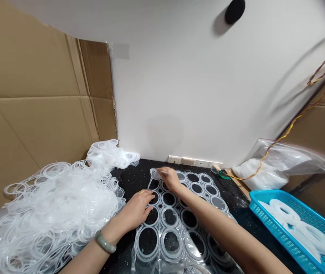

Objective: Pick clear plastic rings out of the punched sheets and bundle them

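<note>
A translucent sheet of moulded rings (176,228) lies on the black speckled table (135,177) in front of me. My left hand (136,209), with a ring on one finger and a jade bangle on the wrist, presses flat on the sheet's left side, fingers stretched out. My right hand (170,179) reaches to the sheet's far left corner and its fingers are closed in a pinch on the sheet's edge there.
A big heap of loose clear ring scrap (51,205) fills the left. Cardboard (37,102) stands behind it. A blue basket (296,224) of white rings sits at right, beside a plastic bag (265,171). Coloured wires (307,106) hang at right. A white wall stands behind.
</note>
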The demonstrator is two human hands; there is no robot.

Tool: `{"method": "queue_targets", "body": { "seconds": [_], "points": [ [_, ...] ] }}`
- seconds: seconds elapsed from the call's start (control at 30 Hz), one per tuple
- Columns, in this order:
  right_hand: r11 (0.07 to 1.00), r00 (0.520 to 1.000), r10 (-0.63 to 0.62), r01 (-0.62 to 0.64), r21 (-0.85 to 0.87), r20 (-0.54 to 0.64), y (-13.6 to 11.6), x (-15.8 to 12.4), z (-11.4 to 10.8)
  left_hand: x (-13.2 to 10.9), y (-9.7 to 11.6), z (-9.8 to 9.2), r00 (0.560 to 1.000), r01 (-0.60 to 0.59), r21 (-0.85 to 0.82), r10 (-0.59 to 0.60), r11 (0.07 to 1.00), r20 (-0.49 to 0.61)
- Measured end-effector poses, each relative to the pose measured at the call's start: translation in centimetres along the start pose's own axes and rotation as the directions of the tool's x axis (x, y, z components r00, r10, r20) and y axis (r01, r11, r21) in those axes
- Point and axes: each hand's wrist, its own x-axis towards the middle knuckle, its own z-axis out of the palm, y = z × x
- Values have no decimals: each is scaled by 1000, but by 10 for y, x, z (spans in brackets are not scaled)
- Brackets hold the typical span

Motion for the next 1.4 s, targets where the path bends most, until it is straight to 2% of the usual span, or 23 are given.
{"method": "queue_targets", "body": {
  "seconds": [0.1,0.23,0.43,0.53,0.67,1.0,1.4],
  "points": [
    [991,985,121,-113,72,-121,8,29,-7,0,1,-1,1000,4,9,-4,1000,-6],
    [977,969,194,-176,124,-154,14,47,-13,4,1,-5,1000,23,18,-23,1000,-6],
    [930,969,241,-245,275,48,15,26,6,30,-16,-11,1000,21,18,-21,1000,-14],
    [898,959,255,-283,337,125,17,14,17,41,-27,-3,1000,20,26,-20,999,2],
    [849,944,274,-327,416,182,22,9,23,45,-36,8,999,21,39,-22,999,37],
    [774,939,267,-343,532,217,24,7,25,42,-32,13,999,26,76,-28,997,32],
    [760,943,254,-332,559,214,22,6,23,40,-29,9,999,20,103,-25,995,46]
  ]
}}
